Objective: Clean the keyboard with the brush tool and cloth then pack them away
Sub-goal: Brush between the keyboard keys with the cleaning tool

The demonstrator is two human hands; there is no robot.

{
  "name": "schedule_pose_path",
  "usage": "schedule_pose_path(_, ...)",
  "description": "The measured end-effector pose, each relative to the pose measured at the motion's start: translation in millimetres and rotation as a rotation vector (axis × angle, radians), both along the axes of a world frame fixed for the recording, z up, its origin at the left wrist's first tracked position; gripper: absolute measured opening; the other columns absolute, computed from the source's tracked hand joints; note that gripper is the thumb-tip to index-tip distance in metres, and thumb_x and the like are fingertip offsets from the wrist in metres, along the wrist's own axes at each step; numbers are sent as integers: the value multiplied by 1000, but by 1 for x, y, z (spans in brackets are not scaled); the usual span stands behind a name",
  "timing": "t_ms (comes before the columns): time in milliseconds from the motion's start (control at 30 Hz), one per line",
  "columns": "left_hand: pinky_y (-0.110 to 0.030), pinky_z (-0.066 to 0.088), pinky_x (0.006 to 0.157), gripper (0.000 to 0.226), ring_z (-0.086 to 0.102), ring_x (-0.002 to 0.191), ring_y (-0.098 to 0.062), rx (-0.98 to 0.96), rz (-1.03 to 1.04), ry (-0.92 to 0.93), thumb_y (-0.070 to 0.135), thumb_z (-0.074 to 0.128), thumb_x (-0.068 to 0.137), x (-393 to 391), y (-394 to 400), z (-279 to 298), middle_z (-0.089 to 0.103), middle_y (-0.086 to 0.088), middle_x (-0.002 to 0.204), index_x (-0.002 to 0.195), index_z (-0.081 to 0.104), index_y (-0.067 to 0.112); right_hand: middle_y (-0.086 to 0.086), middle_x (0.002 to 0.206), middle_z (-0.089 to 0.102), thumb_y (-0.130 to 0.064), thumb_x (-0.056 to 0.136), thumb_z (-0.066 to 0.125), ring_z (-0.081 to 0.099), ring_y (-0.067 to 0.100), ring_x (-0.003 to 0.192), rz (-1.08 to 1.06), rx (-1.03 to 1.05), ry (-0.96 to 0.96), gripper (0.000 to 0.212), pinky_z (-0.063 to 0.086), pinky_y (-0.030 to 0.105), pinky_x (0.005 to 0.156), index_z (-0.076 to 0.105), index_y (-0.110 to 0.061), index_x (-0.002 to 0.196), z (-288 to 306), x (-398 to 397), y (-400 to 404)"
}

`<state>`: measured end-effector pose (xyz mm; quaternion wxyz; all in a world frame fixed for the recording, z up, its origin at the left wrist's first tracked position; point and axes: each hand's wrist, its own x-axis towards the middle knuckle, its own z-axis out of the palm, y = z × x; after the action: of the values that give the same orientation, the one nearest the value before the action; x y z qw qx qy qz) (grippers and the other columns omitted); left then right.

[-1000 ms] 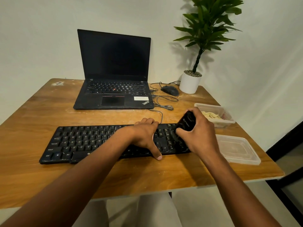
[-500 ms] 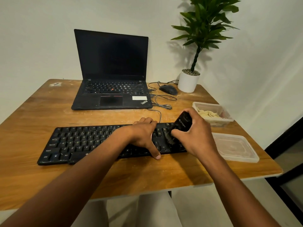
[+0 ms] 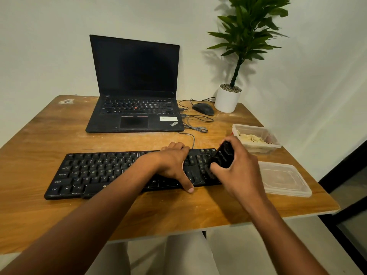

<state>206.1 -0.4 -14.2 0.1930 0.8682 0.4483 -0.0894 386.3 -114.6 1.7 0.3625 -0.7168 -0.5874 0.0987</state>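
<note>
A black keyboard lies across the near part of the wooden table. My left hand rests on its right half, fingers curled over the far edge and thumb at the near edge. My right hand grips a black brush tool, tilted, with its bristle end down on the keys at the keyboard's right end. A pale cloth lies inside a clear plastic container to the right of the keyboard.
A clear lid lies flat by the table's right edge. An open black laptop stands at the back, with a mouse, loose cables and a potted plant to its right.
The brush in my right hand has shifted slightly over the right-end keys, and the view has tilted a little. My left hand stays put on the keyboard.
</note>
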Motion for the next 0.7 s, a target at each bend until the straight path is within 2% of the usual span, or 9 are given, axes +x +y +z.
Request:
schedule_pose_path(67, -47, 18, 128, 145, 11, 155, -27, 2, -2, 3, 70, 88, 59, 0, 0, 0, 12, 0, 168, 165, 4, 17, -16, 95, 62, -24, 80, 84, 62, 4, 81, 38, -1, -19, 55, 53, 17, 62, 50, -41, 121, -7, -8, -4)
schedule_pose_path(133, -48, 19, 128, 144, 12, 154, -27, 5, -2, 1, 70, 88, 59, 0, -1, 0, 13, 0, 167, 165, 5, 18, -14, 96, 60, -24, 81, 84, 59, 6, 80, -12, -10, -29, 58, 49, 16, 60, 50, -40, 126, -7, -1, -3)
schedule_pose_path(233, -48, 19, 128, 143, 12, 154, -27, -1, -3, 0, 69, 88, 60, -1, 0, 0, 13, -1, 167, 165, 5, 18, -2, 105, 68, -24, 81, 84, 59, 15, 85, -132, -41, -89, 64, 58, 34, 71, 49, -35, 133, 0, 19, 0)
schedule_pose_path(333, -49, 18, 128, 142, 11, 154, -27, 0, -4, 0, 69, 88, 61, -1, -1, 1, 12, -1, 168, 165, 5, 18, -1, 103, 68, -24, 81, 83, 61, 18, 87, -173, -2, -121, 59, 60, 40, 75, 52, -33, 130, 6, 29, 1)
schedule_pose_path(367, -49, 18, 128, 142, 12, 154, -27, 1, -4, -1, 69, 87, 61, -1, -1, 1, 12, -1, 168, 165, 5, 18, -4, 99, 67, -24, 80, 84, 64, 17, 86, -154, 17, -77, 57, 60, 38, 71, 53, -34, 127, 7, 29, 1)
schedule_pose_path(433, -48, 19, 128, 142, 13, 154, -27, 2, -2, -1, 69, 88, 60, -1, -1, 1, 13, -1, 167, 165, 6, 18, -13, 96, 65, -22, 79, 85, 65, 6, 83, -73, 28, 63, 54, 57, 25, 63, 54, -38, 119, 7, 20, 0)
schedule_pose_path(500, -48, 20, 127, 143, 13, 154, -27, 5, -2, 3, 69, 88, 60, 0, -1, 2, 13, 0, 167, 165, 6, 18, -17, 94, 65, -21, 78, 86, 63, -1, 83, 16, 14, 142, 51, 53, 18, 61, 54, -40, 113, 2, 9, -2)
schedule_pose_path(600, -47, 19, 128, 143, 12, 154, -27, 8, 0, 6, 69, 88, 60, 0, -2, 1, 12, -1, 168, 166, 4, 18, -18, 93, 65, -22, 77, 87, 64, 0, 84, 34, -32, 105, 51, 52, 19, 62, 54, -40, 112, -6, 8, 0)
schedule_pose_path(700, -47, 18, 128, 144, 12, 154, -27, 0, 0, -5, 69, 88, 59, -1, 0, 0, 13, -1, 168, 165, 6, 18, -9, 97, 65, -23, 77, 86, 65, 14, 86, -81, -75, -18, 58, 57, 31, 68, 53, -37, 123, -1, 23, 1)
